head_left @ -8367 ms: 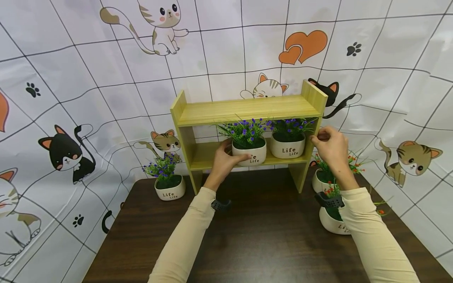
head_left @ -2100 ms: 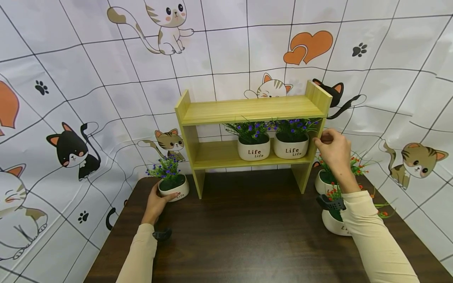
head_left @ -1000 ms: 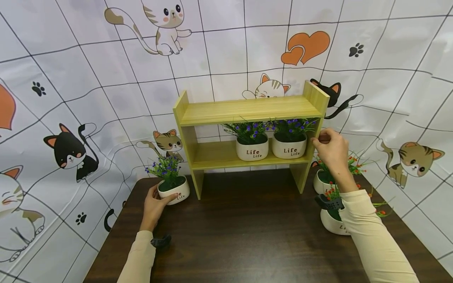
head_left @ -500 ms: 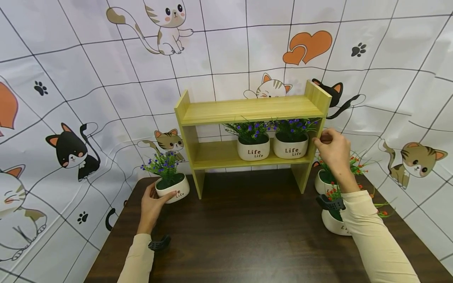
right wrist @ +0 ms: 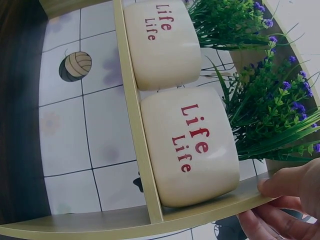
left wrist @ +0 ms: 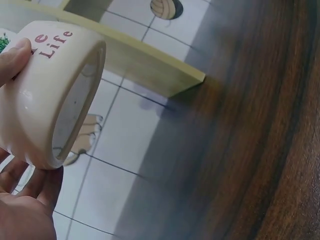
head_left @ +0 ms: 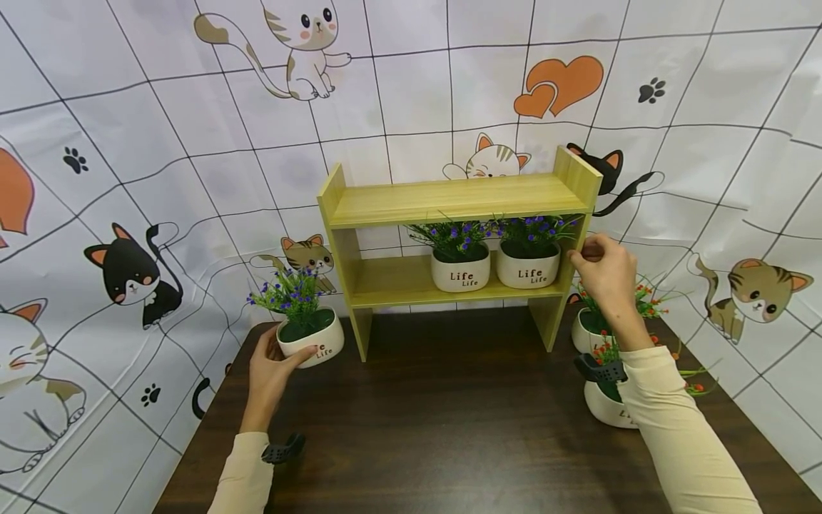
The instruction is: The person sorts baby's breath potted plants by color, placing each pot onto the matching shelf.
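Note:
My left hand (head_left: 268, 375) grips a white "Life" pot with purple flowers (head_left: 326, 337), thumb on its front and fingers behind. In the left wrist view the pot's underside shows, and the pot (left wrist: 65, 90) is raised off the table, slightly tilted. At the right end of the wooden shelf (head_left: 449, 198), my right hand (head_left: 606, 278) pinches the edge of the side panel between thumb and fingers; the right wrist view also shows this hand (right wrist: 287, 202). Two similar pots, a left one (head_left: 460, 277) and a right one (head_left: 528, 273), stand side by side on the lower board.
Two white pots with red flowers, a rear one (head_left: 586, 333) and a front one (head_left: 604, 408), stand on the dark wooden table (head_left: 449, 428) at the right, partly behind my right arm. A wall covering printed with cats (head_left: 411, 93) rises behind the shelf.
My left hand let go of the left shelf pot, moved to the pot at the table's left, gripped it and lifted it, tilting it slightly. The right hand stays on the side panel.

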Available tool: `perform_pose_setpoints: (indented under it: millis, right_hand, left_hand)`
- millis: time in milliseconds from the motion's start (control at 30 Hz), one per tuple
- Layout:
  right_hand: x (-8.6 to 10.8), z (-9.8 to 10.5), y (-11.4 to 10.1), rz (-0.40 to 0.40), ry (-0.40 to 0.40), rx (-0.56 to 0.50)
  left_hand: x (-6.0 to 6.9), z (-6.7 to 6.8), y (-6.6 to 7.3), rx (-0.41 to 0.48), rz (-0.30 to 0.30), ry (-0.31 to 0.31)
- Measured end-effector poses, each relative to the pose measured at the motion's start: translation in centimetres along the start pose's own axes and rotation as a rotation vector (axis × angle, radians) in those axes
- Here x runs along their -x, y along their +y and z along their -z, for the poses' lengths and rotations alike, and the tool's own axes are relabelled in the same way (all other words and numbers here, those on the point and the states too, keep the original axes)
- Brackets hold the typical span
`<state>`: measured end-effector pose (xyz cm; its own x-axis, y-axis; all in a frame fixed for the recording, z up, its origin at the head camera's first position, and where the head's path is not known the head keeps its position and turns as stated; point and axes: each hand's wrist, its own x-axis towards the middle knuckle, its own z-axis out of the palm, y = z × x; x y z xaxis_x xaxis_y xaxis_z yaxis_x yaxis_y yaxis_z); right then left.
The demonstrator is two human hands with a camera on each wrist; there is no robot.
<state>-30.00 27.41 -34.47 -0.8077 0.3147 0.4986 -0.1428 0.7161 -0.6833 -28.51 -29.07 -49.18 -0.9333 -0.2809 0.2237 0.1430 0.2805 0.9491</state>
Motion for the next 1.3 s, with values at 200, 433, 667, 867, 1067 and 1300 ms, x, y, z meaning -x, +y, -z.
perform_pose_setpoints:
  millis: [200,433,667,867,1067,1300]
  right_hand:
    - [0.1,0.0,0.0,-0.003,-0.004,-0.005]
    - [0.1,0.0,-0.1,-0.006,-0.003,-0.006]
    - [0.1,0.0,0.1,0.001,0.001,-0.007]
    - [0.1,0.0,0.1,0.001,0.001,-0.006]
    - [0.1,0.0,0.1,0.004,-0.001,-0.007]
    - [0.2,0.0,0.0,0.009,0.002,-0.002]
  left_hand:
    - [0.6,0.0,1.4,0.001,-0.023,-0.013]
    - [1.2,0.0,2.8,0.021,-0.059,-0.026]
    - [1.6,-0.3,4.0,0.048,-0.099,-0.038]
    - [1.8,-0.7,5.1,0.098,-0.12,-0.047]
    - [2.2,-1.1,6.1,0.101,-0.14,-0.067]
    - [2.6,-1.7,7.2,0.113,-0.163,-0.08]
